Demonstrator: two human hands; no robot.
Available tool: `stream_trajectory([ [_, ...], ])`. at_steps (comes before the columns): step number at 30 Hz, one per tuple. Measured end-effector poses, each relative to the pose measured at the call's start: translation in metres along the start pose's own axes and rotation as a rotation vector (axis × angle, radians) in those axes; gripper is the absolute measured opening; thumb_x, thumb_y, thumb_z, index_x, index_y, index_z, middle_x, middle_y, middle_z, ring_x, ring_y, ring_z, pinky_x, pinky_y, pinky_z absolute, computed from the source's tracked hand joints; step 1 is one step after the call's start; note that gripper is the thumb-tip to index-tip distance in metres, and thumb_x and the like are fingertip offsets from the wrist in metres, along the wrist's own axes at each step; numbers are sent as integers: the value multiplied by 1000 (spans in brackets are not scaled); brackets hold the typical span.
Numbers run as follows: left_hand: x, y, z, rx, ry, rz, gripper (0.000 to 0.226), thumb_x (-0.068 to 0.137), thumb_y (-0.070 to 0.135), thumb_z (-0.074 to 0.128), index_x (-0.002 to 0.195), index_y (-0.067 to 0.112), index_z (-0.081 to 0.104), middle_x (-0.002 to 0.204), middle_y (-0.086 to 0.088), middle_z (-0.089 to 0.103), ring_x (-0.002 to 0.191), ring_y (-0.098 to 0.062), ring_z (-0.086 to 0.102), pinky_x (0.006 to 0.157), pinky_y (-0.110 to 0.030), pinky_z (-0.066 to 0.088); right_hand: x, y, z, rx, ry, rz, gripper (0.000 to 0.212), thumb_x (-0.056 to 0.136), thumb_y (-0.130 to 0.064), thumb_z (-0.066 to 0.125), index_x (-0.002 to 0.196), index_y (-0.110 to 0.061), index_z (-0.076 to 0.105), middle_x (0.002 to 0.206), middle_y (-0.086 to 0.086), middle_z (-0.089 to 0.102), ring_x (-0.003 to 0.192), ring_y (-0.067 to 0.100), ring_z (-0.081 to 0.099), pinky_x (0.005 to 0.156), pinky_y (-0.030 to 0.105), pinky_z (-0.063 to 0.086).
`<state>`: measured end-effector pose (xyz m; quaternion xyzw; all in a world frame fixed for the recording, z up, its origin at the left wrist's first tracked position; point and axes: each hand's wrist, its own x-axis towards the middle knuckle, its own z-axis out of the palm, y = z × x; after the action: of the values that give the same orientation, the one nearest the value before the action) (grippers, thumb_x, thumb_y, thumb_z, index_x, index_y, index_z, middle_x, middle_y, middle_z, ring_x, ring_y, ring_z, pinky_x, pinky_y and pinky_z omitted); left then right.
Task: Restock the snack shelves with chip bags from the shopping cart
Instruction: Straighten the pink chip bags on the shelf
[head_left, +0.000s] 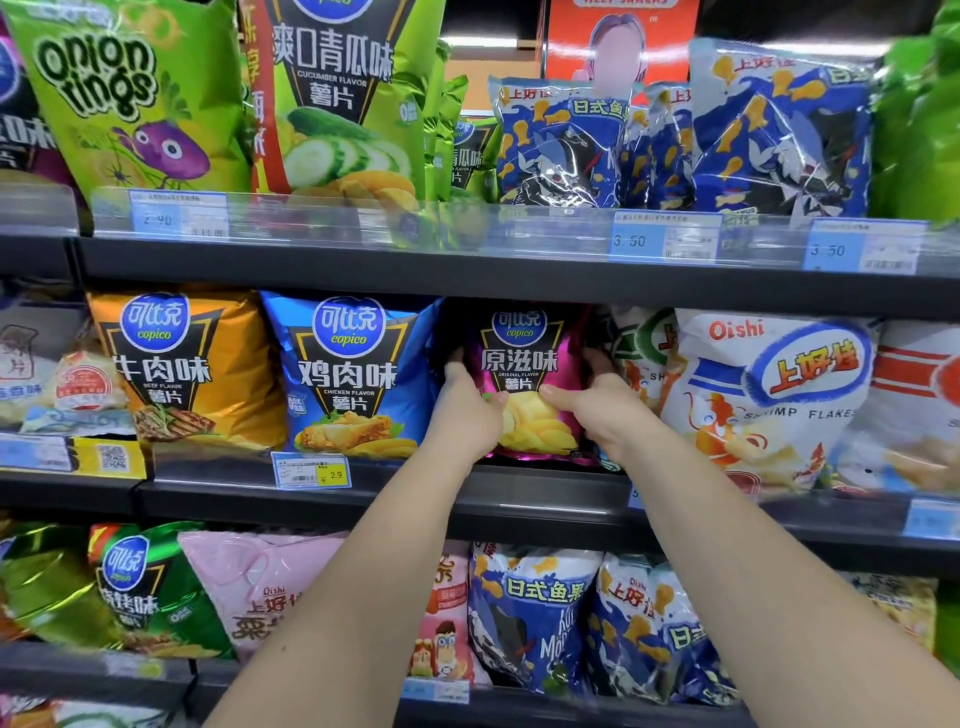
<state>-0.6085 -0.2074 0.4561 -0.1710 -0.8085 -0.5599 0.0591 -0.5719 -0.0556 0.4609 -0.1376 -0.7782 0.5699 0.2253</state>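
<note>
A magenta Copico original-flavour chip bag (524, 374) stands upright on the middle shelf (519, 488), between a blue chicken-flavour bag (353, 374) and a white Oishi shrimp-flakes bag (763, 395). My left hand (467, 405) grips the magenta bag's left edge, thumb across its front and fingers behind. My right hand (602, 405) grips its right edge the same way. The bag sits slightly deeper in the shelf than its neighbours. The shopping cart is out of view.
An orange beef-flavour bag (182, 369) stands left of the blue one. The top shelf holds green onion-rings (130, 98) and cucumber bags plus blue fish-cracker bags (561, 145). The lower shelf carries pink, green and blue bags. Price tags line the shelf edges.
</note>
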Motion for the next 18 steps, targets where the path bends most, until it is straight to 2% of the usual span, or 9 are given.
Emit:
stream_trajectory([
  [2, -2, 1, 1, 42, 23, 35, 63, 96, 15, 57, 147, 12, 20, 138, -10, 45, 122, -24, 49, 91, -28, 41, -6, 0, -2, -96, 37, -50, 83, 82, -21, 77, 149, -20, 29, 142, 8, 50, 126, 28, 50, 105, 45, 44],
  [5, -15, 0, 4, 84, 133, 169, 66, 92, 8, 58, 147, 17, 23, 135, -11, 42, 120, -24, 49, 94, -28, 43, -24, 4, -4, -171, 143, -164, 79, 79, -19, 79, 143, -17, 34, 136, 5, 53, 117, 20, 53, 97, 37, 47],
  [8, -33, 0, 10, 203, 220, 329, 64, 91, 3, 54, 145, 20, 25, 132, -8, 42, 118, -26, 47, 96, -39, 46, -43, 10, -1, -255, 285, -276, 72, 78, -18, 80, 137, -18, 38, 128, 3, 54, 115, 19, 53, 95, 35, 47],
  [12, -56, -2, 6, 206, 238, 490, 56, 93, 4, 52, 143, 23, 36, 133, 0, 45, 121, -18, 44, 95, -27, 42, -63, 8, 5, -293, 379, -531, 54, 83, -10, 71, 131, -20, 49, 125, -3, 53, 115, 10, 50, 100, 33, 46],
  [15, -74, -13, -19, 188, 293, 551, 47, 91, 9, 57, 133, 29, 49, 123, 8, 54, 116, -11, 49, 94, -27, 45, -75, 0, 19, -181, 279, -638, 46, 85, -8, 68, 124, -27, 54, 118, -10, 56, 106, 1, 54, 93, 26, 49],
  [18, -86, -36, -56, 45, 450, 530, 37, 86, 7, 64, 115, 31, 60, 107, 14, 60, 101, -3, 57, 83, -21, 50, -85, -7, 48, -25, 96, -613, 44, 84, -8, 71, 121, -28, 56, 112, -13, 59, 106, 3, 58, 91, 26, 51],
])
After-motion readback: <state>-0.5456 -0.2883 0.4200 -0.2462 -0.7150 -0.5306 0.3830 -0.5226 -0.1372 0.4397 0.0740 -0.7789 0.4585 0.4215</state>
